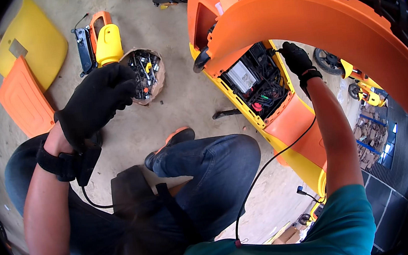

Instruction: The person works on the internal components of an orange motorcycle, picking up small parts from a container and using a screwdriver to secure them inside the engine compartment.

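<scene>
My left hand [99, 100], in a black glove, hovers beside an open bag-like container [159, 85] full of bolts and small hardware. Its fingers are curled together, and anything between them is hidden. My right hand [297, 57], gloved too, reaches the right rim of an orange and yellow vehicle body [292, 125]. Its fingers are closed at that rim around something too small and dark to name. Inside the body's open bay lie a silver box [242, 76] and a tangle of wires [267, 96] with red and green connectors.
A large curved orange fender [295, 3] arches over the bay. Loose yellow [35, 38] and orange panels [25, 100] lie on the floor at left, near a yellow part [109, 43] and a black part [85, 49]. A black cable [257, 174] runs along my right side.
</scene>
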{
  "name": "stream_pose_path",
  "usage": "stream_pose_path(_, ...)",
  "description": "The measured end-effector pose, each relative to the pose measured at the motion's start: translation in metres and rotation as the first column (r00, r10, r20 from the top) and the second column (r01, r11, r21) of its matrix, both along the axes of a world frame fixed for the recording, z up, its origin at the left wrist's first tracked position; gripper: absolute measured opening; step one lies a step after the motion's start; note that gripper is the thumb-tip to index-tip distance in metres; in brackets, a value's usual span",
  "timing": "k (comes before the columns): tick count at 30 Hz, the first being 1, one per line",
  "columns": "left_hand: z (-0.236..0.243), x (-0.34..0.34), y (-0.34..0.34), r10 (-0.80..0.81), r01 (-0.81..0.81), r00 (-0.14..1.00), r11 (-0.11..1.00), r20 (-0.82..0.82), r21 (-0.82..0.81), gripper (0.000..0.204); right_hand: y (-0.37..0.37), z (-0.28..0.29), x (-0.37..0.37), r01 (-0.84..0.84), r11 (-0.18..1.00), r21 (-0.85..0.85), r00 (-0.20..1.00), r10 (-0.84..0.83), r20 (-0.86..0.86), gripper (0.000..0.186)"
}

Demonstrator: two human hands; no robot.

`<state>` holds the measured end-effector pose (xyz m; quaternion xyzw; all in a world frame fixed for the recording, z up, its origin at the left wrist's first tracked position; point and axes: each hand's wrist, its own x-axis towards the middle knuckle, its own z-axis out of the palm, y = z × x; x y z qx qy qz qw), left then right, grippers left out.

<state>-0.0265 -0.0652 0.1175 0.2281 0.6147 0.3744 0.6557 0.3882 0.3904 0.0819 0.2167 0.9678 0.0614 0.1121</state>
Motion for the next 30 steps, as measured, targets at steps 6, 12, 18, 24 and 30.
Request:
stream_pose_path(6,0.002,0.0,0.001,0.0,0.001,1.0,1.0,-0.018,0.006,0.027,-0.007,-0.002,-0.007,0.021,0.99,0.137,0.989,-0.041,0.142,0.026)
stream_pose_path(12,0.001,-0.001,-0.003,0.019,-0.019,1.0,1.0,-0.006,-0.003,0.026,-0.012,-0.013,-0.033,0.39,0.909,0.146,0.902,-0.409,0.139,0.033)
stream_pose_path(18,0.005,-0.001,-0.005,0.012,-0.013,1.0,0.998,0.016,0.057,0.027,0.01,-0.007,0.007,0.002,0.999,0.038,0.994,-0.006,0.107,0.01)
stream_pose_path(24,0.002,0.0,-0.002,-0.013,0.013,1.0,1.0,-0.016,0.026,0.027,0.002,0.005,-0.003,-0.04,0.999,0.024,0.991,0.036,0.132,0.013)
stream_pose_path(30,0.0,0.001,0.002,-0.016,0.017,1.0,0.999,-0.018,0.027,0.026,-0.004,0.0,-0.015,0.054,0.993,0.107,0.994,-0.064,0.09,0.024)
